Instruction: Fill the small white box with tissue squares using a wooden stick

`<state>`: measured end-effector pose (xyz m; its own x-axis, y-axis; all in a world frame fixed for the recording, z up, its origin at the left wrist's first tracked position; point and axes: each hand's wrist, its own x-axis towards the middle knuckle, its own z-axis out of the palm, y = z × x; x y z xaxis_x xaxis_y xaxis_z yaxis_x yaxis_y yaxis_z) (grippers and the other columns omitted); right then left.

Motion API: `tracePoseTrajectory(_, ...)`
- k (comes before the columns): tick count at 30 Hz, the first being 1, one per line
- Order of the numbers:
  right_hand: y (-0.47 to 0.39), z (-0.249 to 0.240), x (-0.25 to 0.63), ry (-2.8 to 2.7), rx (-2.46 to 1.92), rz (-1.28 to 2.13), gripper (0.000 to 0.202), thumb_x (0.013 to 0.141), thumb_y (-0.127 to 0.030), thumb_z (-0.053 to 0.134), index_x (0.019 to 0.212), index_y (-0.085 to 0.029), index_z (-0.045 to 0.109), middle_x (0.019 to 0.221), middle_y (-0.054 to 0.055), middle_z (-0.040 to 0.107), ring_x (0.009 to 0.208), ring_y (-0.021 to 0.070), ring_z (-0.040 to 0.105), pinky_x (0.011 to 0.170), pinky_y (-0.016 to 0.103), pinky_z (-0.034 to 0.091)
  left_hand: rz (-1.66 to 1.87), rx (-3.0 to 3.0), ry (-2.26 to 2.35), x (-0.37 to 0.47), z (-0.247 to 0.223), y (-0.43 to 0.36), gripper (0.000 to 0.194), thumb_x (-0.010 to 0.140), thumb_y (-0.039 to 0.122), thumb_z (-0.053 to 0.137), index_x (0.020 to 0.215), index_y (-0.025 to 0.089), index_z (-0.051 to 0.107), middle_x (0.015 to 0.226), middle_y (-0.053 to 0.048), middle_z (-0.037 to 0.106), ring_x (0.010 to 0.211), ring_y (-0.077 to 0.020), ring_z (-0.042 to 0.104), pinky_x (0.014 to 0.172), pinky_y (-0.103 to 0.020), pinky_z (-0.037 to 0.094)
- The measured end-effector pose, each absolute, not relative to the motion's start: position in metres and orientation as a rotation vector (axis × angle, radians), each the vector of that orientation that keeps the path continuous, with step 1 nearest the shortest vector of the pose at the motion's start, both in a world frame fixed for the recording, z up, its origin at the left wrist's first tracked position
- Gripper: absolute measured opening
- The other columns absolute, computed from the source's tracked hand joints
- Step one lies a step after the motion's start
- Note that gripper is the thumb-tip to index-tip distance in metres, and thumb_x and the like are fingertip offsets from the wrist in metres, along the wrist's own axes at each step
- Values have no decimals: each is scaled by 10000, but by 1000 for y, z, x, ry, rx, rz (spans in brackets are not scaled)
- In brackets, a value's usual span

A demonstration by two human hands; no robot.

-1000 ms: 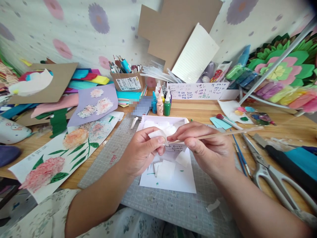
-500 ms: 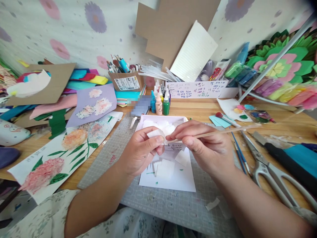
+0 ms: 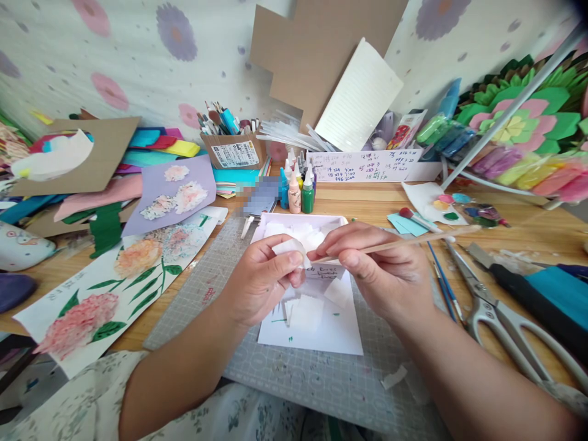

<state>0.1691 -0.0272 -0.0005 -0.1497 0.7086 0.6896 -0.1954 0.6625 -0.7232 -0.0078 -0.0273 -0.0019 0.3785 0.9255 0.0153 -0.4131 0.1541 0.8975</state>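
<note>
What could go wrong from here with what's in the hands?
The paper in the left hand looks thin; the stick in the right hand might tear it. The scissors lie beside the right forearm, so a sideways move could knock them. The loose squares below might scatter if brushed.

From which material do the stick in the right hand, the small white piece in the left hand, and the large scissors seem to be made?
Stick: probably bare wood, matt, judging by its pale tan colour.
White piece: likely thin paper, matt and softly bent; possibly tissue.
Scissors: apparently metal, satin finish, as the grey surface catches light; some parts might be plastic.
</note>
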Motion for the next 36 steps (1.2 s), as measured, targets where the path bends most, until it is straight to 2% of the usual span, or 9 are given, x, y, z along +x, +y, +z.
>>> tracePoseTrajectory(9, -27, -1, 170, -1528, -449, 836, 138, 878, -175, 650, 903, -248, 764, 841, 28, 772, 848, 189, 715, 791, 362, 571, 1051, 974, 618, -8, -1, -26, 202, 766, 211, 730, 628, 126, 610, 573, 36, 524, 523, -58, 460, 537, -209, 368)
tracePoseTrajectory(17, -29, 5, 171, -1609, -464, 769, 142, 869, -162, 654, 909, -245, 761, 827, 24, 773, 840, 174, 719, 782, 326, 576, 1027, 1043, 613, -9, -2, -27, 183, 809, 230, 706, 677, 122, 640, 614, 2, 602, 553, -93, 560, 552, -214, 413)
tracePoseTrajectory(29, -30, 5, 171, -1614, -469, 735, 114, 854, -126, 668, 880, -183, 764, 827, 53, 769, 857, 157, 711, 809, 290, 566, 1076, 1048, 604, -8, -5, -27, 150, 813, 216, 718, 708, 131, 653, 631, 5, 628, 562, -80, 556, 565, -198, 420)
tracePoseTrajectory(36, -29, 7, 170, -1611, -488, 712, 137, 851, -103, 662, 869, -196, 761, 804, 33, 765, 839, 147, 707, 807, 287, 566, 1117, 1061, 642, -5, -3, -28, 174, 764, 243, 773, 756, 154, 624, 590, 27, 613, 529, -81, 530, 527, -194, 416)
